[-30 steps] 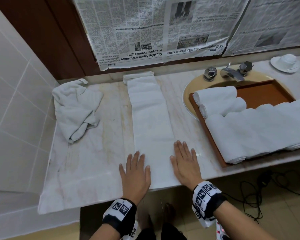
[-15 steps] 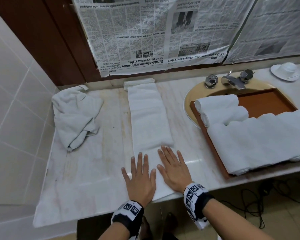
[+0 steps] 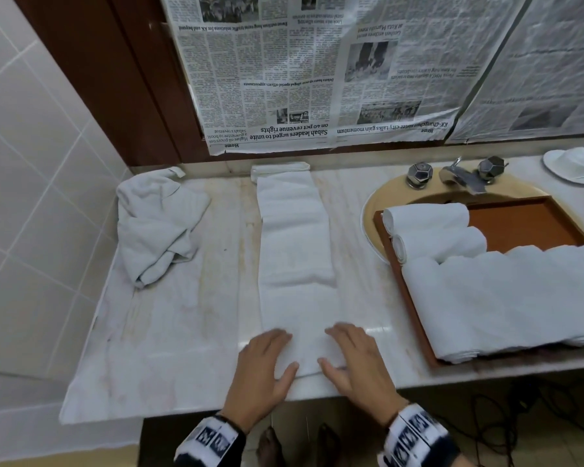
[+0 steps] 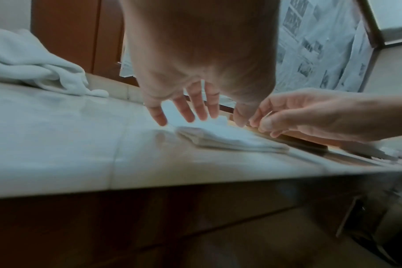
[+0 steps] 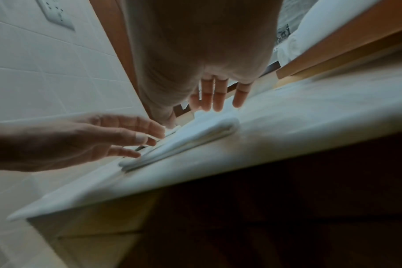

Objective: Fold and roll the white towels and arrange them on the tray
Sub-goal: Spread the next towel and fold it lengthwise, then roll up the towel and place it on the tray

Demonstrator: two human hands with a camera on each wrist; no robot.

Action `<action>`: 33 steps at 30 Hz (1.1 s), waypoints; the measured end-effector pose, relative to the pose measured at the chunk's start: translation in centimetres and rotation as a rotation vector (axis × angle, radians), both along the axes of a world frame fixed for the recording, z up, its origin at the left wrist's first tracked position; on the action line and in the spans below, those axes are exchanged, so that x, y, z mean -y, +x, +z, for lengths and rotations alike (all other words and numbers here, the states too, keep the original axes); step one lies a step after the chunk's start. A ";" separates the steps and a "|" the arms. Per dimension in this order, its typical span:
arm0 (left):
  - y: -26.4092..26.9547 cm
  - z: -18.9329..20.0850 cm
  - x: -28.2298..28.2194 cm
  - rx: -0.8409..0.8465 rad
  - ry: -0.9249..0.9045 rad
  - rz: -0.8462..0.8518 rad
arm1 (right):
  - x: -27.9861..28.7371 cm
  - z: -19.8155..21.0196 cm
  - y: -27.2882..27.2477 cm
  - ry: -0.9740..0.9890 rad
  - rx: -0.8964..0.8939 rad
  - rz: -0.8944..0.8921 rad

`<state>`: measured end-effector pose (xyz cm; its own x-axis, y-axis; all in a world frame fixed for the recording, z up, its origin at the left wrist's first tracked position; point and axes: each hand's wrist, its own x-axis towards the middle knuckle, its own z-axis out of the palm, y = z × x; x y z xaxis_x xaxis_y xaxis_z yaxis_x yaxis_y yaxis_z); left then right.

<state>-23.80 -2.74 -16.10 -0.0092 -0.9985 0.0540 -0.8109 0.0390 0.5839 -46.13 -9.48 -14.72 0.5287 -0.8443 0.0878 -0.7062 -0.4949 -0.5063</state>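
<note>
the folded towel strip (image 3: 297, 264) lies lengthwise on the counter (image 3: 182, 332), left of the tray (image 3: 415, 315) with rolled towels (image 3: 429, 217). left hand (image 3: 263, 369) and right hand (image 3: 358, 362) hover at its near end, fingers loose, holding nothing. rolling seems about to begin: next, i think, both hands must catch the near edge and turn it tightly.

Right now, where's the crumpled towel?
Head view: the crumpled towel lies at the counter's far-left corner by the tiled wall, left of the long folded towel.
</note>
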 end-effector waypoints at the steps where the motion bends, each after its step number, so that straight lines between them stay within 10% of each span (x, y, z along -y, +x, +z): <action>1: 0.0 -0.1 -0.8 0.000 -0.015 -0.036 | -0.9 0.1 -0.9 0.038 -0.012 0.051; 12: -1.8 1.0 0.6 0.269 -0.057 -0.119 | 0.1 -1.0 -0.6 -0.213 -0.176 0.163; 18: -1.0 2.3 2.1 0.180 0.074 -0.170 | 1.2 -0.2 -0.6 -0.057 -0.232 0.193; 24: 0.4 1.6 2.8 -0.079 0.151 0.007 | 3.6 1.0 -0.9 0.357 0.098 -0.033; 33: 0.3 1.2 1.4 -0.118 0.114 0.043 | 2.6 0.1 -1.0 0.105 -0.098 0.154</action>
<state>-23.49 -4.17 -14.86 0.0336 -0.9975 -0.0619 -0.7358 -0.0666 0.6739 -47.11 -12.09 -14.65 0.6537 -0.7548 -0.0545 -0.6749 -0.5489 -0.4931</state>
